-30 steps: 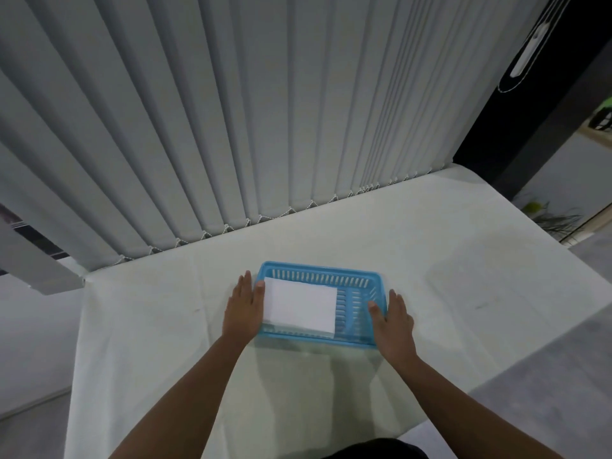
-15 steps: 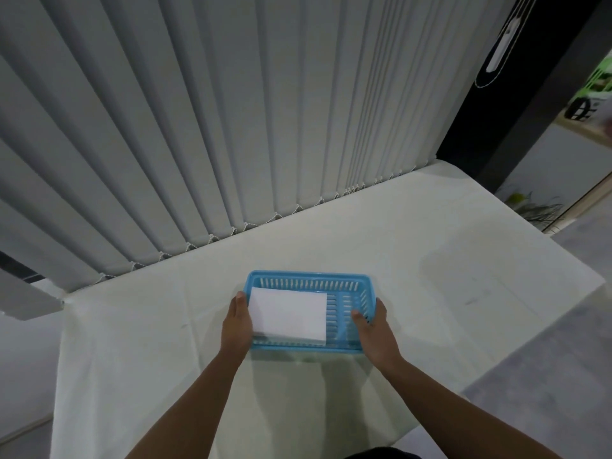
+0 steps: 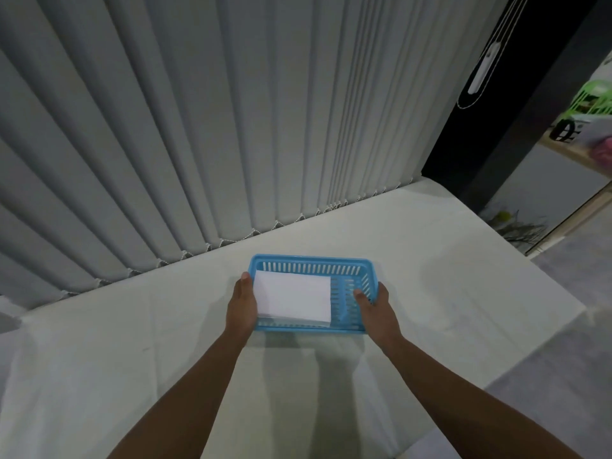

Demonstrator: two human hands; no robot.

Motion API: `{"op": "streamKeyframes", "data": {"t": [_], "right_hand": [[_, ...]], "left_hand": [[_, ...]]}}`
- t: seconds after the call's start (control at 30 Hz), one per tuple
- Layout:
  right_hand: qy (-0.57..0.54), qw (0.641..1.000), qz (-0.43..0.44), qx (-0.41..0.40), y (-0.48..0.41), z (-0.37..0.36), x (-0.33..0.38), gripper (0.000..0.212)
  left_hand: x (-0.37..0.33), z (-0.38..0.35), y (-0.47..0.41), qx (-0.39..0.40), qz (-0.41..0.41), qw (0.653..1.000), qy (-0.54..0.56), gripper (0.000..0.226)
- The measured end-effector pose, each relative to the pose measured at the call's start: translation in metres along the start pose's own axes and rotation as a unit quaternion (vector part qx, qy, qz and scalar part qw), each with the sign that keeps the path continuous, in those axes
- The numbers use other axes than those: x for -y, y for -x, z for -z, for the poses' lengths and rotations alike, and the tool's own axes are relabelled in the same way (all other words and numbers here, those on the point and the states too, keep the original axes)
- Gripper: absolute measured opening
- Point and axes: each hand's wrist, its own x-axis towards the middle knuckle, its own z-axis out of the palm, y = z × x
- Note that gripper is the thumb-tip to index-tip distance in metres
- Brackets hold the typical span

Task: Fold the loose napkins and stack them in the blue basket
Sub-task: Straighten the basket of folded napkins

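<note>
A blue slotted plastic basket (image 3: 308, 261) stands on the white table, in the middle of the view. A stack of folded white napkins (image 3: 293, 298) lies in its left part; the right part shows bare blue floor. My left hand (image 3: 241, 304) grips the basket's left wall, thumb up along the rim. My right hand (image 3: 374, 304) holds the right wall, with the thumb inside the basket and the fingers outside. No loose napkins show on the table.
The white cloth-covered table (image 3: 463, 293) runs back to grey vertical blinds (image 3: 231, 127). Its right edge drops to a grey floor. A dark pillar (image 3: 490, 144) stands at the back right, with a shelf of coloured items beyond.
Both hands went from lying flat beside the basket to gripping its left and right walls. The right thumb has moved inside the basket.
</note>
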Motion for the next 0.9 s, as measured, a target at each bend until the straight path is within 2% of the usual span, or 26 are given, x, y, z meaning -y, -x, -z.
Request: {"op": "streamKeyframes", "data": {"t": [0.13, 0.27, 0.43, 0.63, 0.9], "right_hand": [[0.011, 1.000, 0.013, 0.005, -0.042, 0.038, 0.008, 0.040], [0.026, 0.999, 0.022, 0.015, -0.098, 0.084, 0.010, 0.040], [0.051, 0.998, 0.027, 0.035, -0.182, 0.138, 0.015, 0.044], [0.081, 0.995, 0.031, 0.049, -0.274, 0.192, 0.023, 0.052], [0.122, 0.988, 0.056, 0.075, -0.366, 0.216, 0.047, 0.054]], "left_hand": [[-0.024, -0.049, -0.005, -0.001, -0.013, 1.000, 0.002, 0.060], [-0.040, -0.111, -0.016, -0.006, -0.009, 1.000, 0.016, 0.070], [-0.070, -0.194, -0.028, -0.035, -0.014, 0.999, 0.026, 0.053], [-0.097, -0.283, -0.044, -0.046, -0.016, 0.998, 0.046, 0.052], [-0.132, -0.341, -0.076, -0.029, 0.007, 0.995, 0.100, 0.051]]}}
